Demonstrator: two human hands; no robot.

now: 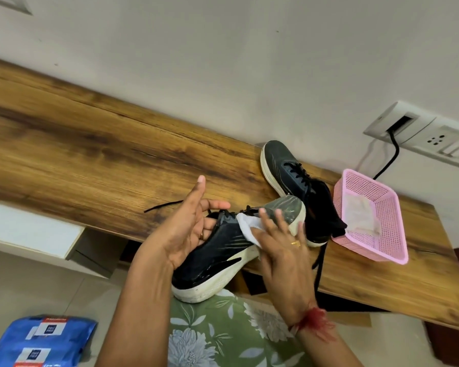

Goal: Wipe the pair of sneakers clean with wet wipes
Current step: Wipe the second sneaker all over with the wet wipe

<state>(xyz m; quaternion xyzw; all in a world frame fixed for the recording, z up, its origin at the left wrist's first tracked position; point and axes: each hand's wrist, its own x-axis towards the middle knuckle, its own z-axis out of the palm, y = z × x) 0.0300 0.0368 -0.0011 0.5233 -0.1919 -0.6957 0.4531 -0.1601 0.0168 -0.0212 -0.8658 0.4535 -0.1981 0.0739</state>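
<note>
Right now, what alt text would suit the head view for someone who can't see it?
A person's left hand holds a black sneaker at the edge of a wooden desk while the right hand presses a white wipe against its side. The second sneaker lies on the desk beside a pink basket holding used wipes; blue wipe packs sit lower left.

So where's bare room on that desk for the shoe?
The desk is bare on its long left stretch, wall to front edge, up to the loose lace. Its right end is crowded with the second sneaker and pink basket.
</note>
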